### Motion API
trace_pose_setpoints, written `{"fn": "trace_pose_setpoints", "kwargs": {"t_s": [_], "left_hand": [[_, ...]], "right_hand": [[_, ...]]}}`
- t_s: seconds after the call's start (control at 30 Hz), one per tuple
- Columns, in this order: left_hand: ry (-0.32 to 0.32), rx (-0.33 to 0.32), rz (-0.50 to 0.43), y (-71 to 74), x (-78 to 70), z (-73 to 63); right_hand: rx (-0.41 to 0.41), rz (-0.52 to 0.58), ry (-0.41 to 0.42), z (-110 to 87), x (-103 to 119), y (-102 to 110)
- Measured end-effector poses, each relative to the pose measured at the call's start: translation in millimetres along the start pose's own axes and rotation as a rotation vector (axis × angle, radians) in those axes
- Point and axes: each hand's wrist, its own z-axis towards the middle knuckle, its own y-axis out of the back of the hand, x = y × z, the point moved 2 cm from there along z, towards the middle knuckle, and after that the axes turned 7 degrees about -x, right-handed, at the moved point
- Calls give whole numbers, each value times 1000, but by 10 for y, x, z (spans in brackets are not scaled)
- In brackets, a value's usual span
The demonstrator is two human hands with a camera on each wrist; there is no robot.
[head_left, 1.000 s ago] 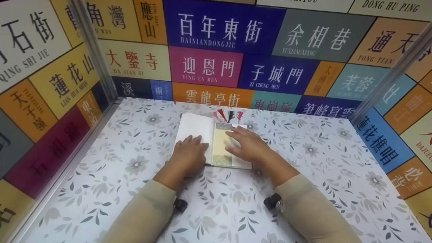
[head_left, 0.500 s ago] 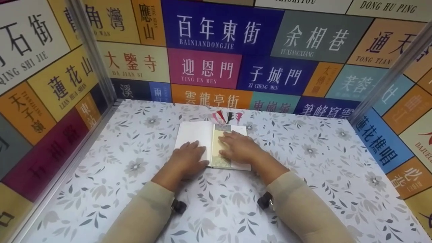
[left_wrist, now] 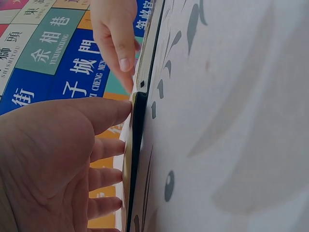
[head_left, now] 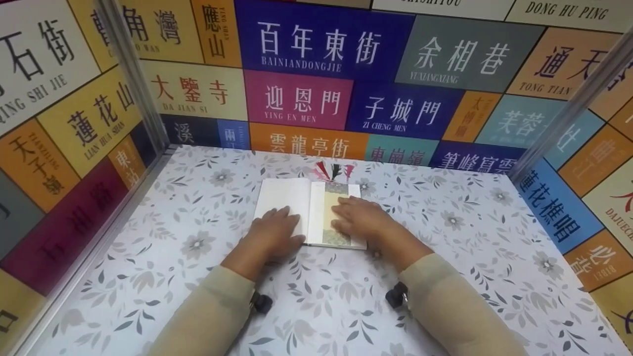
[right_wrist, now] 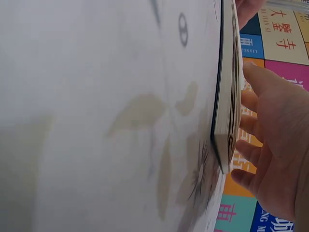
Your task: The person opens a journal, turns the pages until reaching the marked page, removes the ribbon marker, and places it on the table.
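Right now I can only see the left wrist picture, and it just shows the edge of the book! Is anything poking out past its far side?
Observer: Yes, red, dark and pink tassels poke out past the far edge of the book.
Operator: Ooh! What's on the right page?
Observer: A pale yellow strip with grey patterned ends shows on the right page.
Operator: And the left one?
Observer: The left page looks plain white where it shows.

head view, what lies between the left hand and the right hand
In the head view, the fold of the open book and part of a yellowish patterned strip lie between the left hand and the right hand.
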Motion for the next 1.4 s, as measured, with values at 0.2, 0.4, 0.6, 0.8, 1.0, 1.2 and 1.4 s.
{"fn": "trace_pose_setpoints", "kwargs": {"t_s": [0.2,0.4,0.6,0.8,1.0,1.2,1.4], "left_hand": [[13,20,7,4,-3,-3],[5,15,12,-9,9,0],[9,10,7,-20,19,-2],[-13,-1,7,-10,11,-17],[-8,20,14,-1,-2,-3],[18,39,-1,3,-16,-13],[11,29,-3,2,-4,-18]], "right_hand": [[-17,90,-54,-75,-110,30],[-81,121,-158,-82,-222,29],[-137,258,-322,-83,-297,4],[-155,400,-468,-76,-333,20],[-177,473,-567,-45,-368,93],[-267,575,-618,-21,-457,122],[-239,893,-758,29,-521,196]]}}
